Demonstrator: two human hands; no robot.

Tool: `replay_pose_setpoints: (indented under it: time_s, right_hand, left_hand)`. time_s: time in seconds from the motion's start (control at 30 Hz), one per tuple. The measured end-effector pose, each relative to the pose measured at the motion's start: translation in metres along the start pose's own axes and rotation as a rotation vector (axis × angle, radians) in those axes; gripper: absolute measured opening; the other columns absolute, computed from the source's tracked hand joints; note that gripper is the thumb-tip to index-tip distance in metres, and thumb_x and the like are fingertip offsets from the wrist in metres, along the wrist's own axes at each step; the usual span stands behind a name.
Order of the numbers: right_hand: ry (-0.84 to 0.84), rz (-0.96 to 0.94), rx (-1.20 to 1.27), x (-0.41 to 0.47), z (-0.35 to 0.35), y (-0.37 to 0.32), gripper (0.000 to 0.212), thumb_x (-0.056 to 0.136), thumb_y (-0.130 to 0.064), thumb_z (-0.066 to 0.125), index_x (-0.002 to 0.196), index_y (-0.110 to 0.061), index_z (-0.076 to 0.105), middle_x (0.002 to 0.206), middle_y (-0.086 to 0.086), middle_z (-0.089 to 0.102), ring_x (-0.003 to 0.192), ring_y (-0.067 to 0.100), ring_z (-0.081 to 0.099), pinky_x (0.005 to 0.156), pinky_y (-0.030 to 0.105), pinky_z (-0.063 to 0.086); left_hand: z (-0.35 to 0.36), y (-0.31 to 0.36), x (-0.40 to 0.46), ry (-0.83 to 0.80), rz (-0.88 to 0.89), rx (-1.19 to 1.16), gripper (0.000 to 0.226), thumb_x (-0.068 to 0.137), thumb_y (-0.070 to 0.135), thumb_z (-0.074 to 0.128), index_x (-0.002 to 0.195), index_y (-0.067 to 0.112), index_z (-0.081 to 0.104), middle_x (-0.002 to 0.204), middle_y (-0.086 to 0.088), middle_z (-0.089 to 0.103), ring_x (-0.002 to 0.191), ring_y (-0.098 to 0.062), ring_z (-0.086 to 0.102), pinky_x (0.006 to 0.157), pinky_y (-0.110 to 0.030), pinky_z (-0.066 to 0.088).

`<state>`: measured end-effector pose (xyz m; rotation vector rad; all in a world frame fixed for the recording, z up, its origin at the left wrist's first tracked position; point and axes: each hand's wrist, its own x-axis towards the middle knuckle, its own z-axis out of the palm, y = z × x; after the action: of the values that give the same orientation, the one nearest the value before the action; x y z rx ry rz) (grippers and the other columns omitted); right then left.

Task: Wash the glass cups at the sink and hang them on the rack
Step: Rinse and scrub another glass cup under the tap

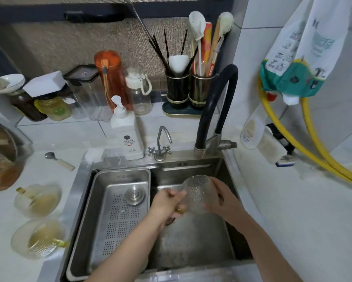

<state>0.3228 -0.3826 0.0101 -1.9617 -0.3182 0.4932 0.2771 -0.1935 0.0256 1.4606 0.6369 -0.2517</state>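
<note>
Both hands' grip on glass cup (198, 193) over sink (191, 247)

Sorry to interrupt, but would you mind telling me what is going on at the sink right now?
A person is washing a textured glass cup over the sink. The right hand holds its body while the left hand grips it at the handle side. Two more glass cups lie on the counter to the left, apparently still to be washed. No water is visibly running from the black faucet.

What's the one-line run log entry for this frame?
stage: washing | left hand: grips cup handle | right hand: cradles glass cup over sink | waiting: two cups on counter | rack: not visible
</note>
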Motion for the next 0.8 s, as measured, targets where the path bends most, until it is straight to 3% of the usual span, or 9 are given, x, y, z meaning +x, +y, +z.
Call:
replay_pose_setpoints:
  time_s: [0.1,0.17,0.23,0.33,0.43,0.5,0.63,0.8]
  right_hand:
    - [-0.071,-0.027,0.075,0.007,-0.016,-0.010,0.083,0.065,-0.043,0.080,0.137,-0.030,0.040,0.134,-0.011,0.048,0.120,0.003,0.051,0.096,0.028,0.050]
    - [-0.115,-0.021,0.162,0.018,-0.029,-0.016,0.059,0.078,-0.028,0.075,0.131,-0.027,0.047,0.131,-0.009,0.054,0.115,0.003,0.056,0.091,0.022,0.050]
    - [0.057,0.054,0.242,0.039,-0.042,-0.015,0.040,0.089,-0.023,0.064,0.127,-0.020,0.051,0.126,-0.005,0.057,0.113,0.010,0.057,0.092,0.024,0.049]
    - [0.397,0.194,0.108,0.081,-0.065,-0.006,0.047,0.092,-0.028,0.060,0.133,-0.011,0.044,0.127,0.008,0.056,0.113,0.025,0.056,0.096,0.038,0.047]
    - [0.478,0.263,0.051,0.117,-0.079,0.005,0.065,0.091,-0.029,0.061,0.143,-0.006,0.030,0.136,0.014,0.047,0.121,0.032,0.051,0.102,0.039,0.041]
    - [0.473,0.267,-0.003,0.139,-0.086,0.014,0.066,0.091,-0.025,0.060,0.144,-0.004,0.027,0.135,0.017,0.047,0.122,0.035,0.050,0.102,0.043,0.041]
    - [0.467,0.237,-0.215,0.161,-0.092,0.026,0.033,0.096,-0.018,0.050,0.119,0.006,0.051,0.096,0.016,0.053,0.105,0.036,0.058,0.077,0.032,0.035]
    - [0.582,0.156,-0.292,0.166,-0.097,0.038,0.024,0.097,-0.006,0.043,0.101,0.010,0.062,0.100,0.028,0.063,0.095,0.039,0.058,0.072,0.034,0.033]
  left_hand:
    - [0.004,0.006,0.000,0.003,0.033,-0.050,0.017,0.088,0.019,0.065,0.081,0.009,0.053,0.073,-0.008,0.059,0.063,-0.011,0.060,0.052,-0.021,0.054]
    - [0.007,0.008,0.000,0.043,0.063,-0.082,0.019,0.088,0.016,0.066,0.075,0.010,0.053,0.072,-0.007,0.059,0.064,-0.012,0.060,0.057,-0.022,0.054]
    - [0.010,0.010,0.001,0.113,0.104,-0.116,0.020,0.087,0.013,0.067,0.075,0.010,0.051,0.074,-0.006,0.059,0.066,-0.013,0.059,0.064,-0.025,0.052]
    - [0.014,0.015,0.003,0.160,0.152,-0.158,0.021,0.085,0.009,0.067,0.075,0.008,0.050,0.070,-0.005,0.056,0.064,-0.014,0.056,0.066,-0.025,0.050]
    - [0.016,0.018,0.005,0.209,0.194,-0.105,0.022,0.083,0.015,0.071,0.073,0.010,0.052,0.070,-0.005,0.059,0.070,-0.017,0.058,0.073,-0.031,0.049]
    - [0.016,0.017,0.007,0.232,0.231,-0.049,0.023,0.082,0.019,0.072,0.072,0.012,0.053,0.077,-0.004,0.067,0.078,-0.019,0.062,0.081,-0.036,0.050]
    - [0.017,0.016,0.007,0.226,0.304,-0.029,0.021,0.081,0.013,0.072,0.069,0.014,0.054,0.092,0.000,0.072,0.091,-0.019,0.066,0.091,-0.041,0.049]
    - [0.016,0.016,0.009,0.200,0.334,-0.028,0.021,0.081,0.010,0.071,0.068,0.020,0.057,0.093,0.000,0.073,0.094,-0.017,0.065,0.092,-0.040,0.049]
